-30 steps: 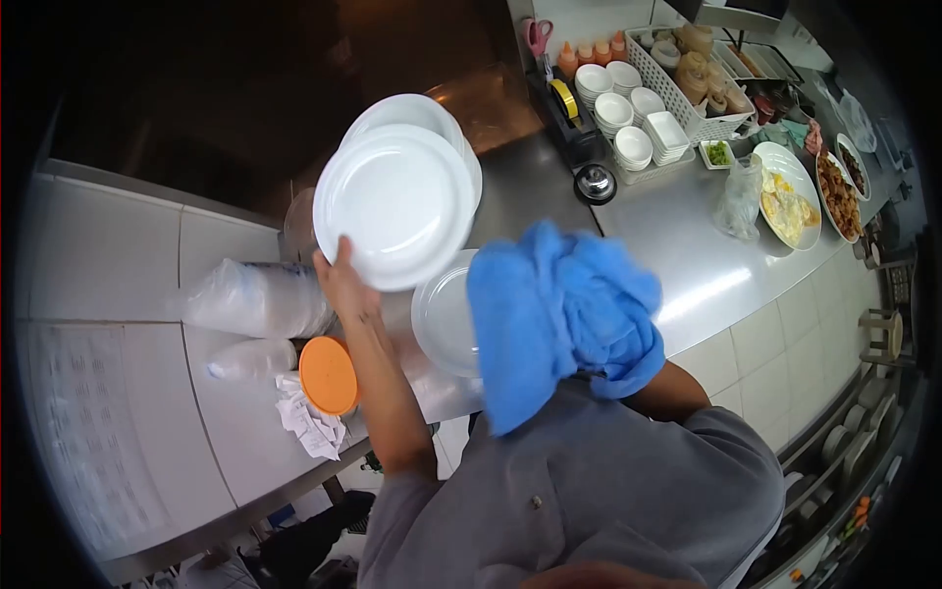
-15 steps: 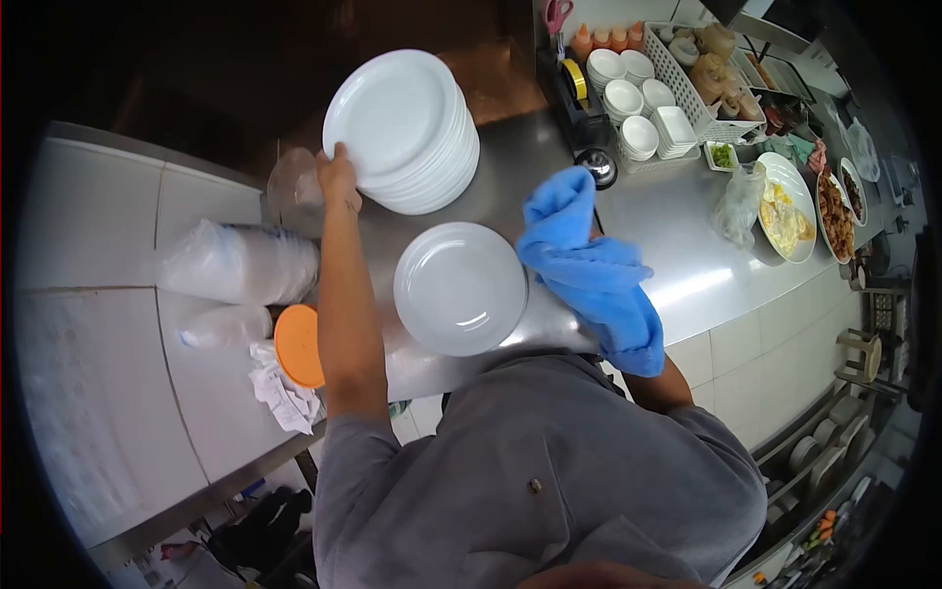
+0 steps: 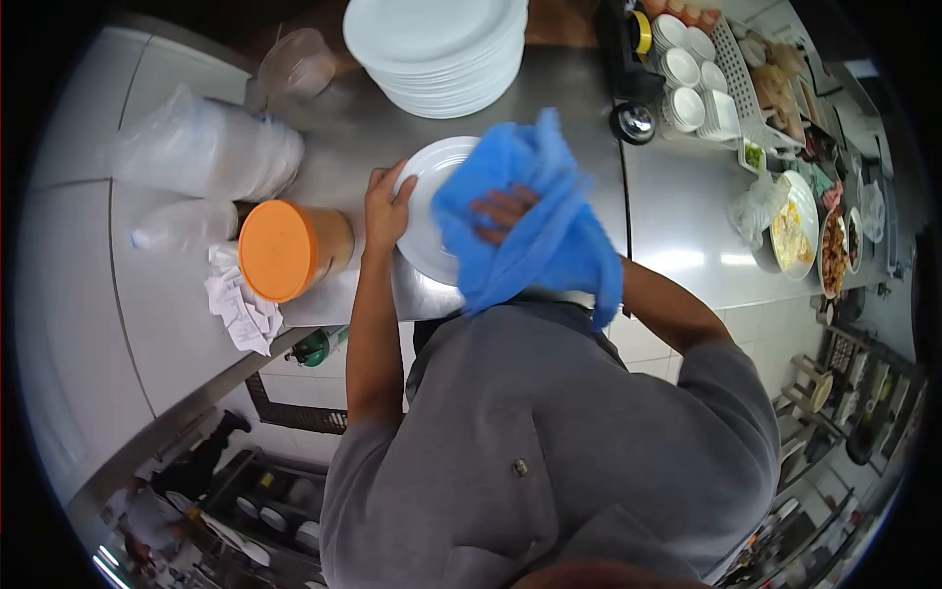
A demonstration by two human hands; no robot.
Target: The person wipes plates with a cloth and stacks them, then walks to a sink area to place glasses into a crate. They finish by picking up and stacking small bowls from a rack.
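Observation:
A white plate [image 3: 422, 221] lies on the steel counter in front of me. My left hand [image 3: 389, 204] grips its left rim, thumb on top. My right hand [image 3: 505, 211] holds a blue cloth [image 3: 549, 231] over the plate's right part, and the cloth hides much of the plate. Some fingers of that hand show among the folds; the rest are covered. Behind the plate stands a tall stack of white plates [image 3: 446, 74], touched by neither hand.
An orange-lidded tub [image 3: 280, 252], crumpled papers [image 3: 242, 304] and bagged plastic containers [image 3: 211, 147] stand left. A clear bowl [image 3: 297, 64] sits behind. Right are a silver call bell [image 3: 633, 124], small white bowls [image 3: 681, 69] and plates of food [image 3: 793, 231].
My left hand has left the plate stack and now grips the single plate's rim. My right hand has brought the blue cloth leftward onto that plate. The view has shifted.

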